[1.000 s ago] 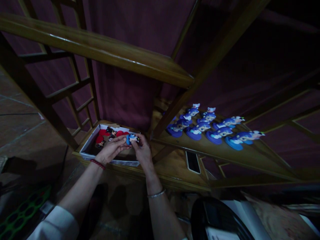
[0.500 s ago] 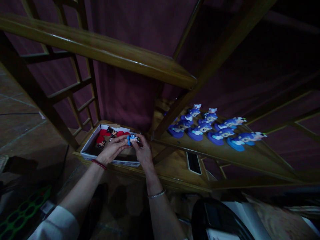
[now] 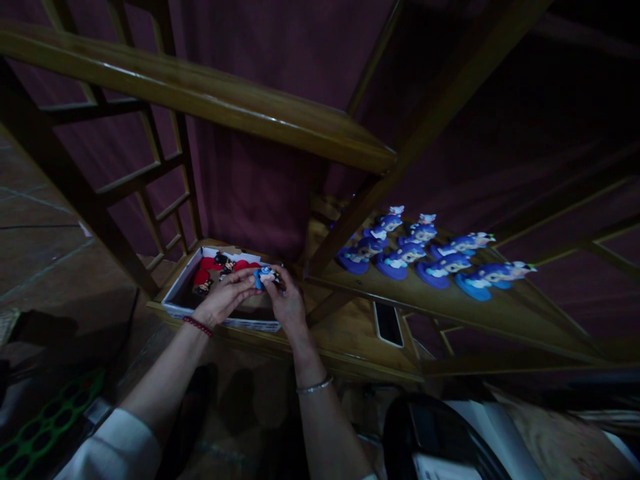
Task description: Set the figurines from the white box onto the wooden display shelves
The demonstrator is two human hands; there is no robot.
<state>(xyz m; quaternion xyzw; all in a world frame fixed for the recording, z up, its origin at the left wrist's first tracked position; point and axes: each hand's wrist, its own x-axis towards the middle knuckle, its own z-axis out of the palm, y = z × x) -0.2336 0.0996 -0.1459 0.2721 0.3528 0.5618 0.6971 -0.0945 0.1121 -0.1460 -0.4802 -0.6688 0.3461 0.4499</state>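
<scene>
A small blue-and-white figurine is held between my two hands, above the near right part of a shallow white box. My left hand pinches its blue base side with the fingertips. Closed round the other side is my right hand, whose fingers partly cover the figurine. Inside the box lie several red-and-black figurines, some hidden behind my left hand. To the right, several blue-and-purple figurines on round bases stand in rows on a wooden shelf.
A phone lies on the lower wooden board right of my hands. A thick wooden rail crosses above, and a slanting post stands between box and shelf. A green tray with round holes is at lower left, a black rounded object at lower right.
Almost nothing differs. Both hands keep the figurine in the same place over the box, and the view has shifted very slightly.
</scene>
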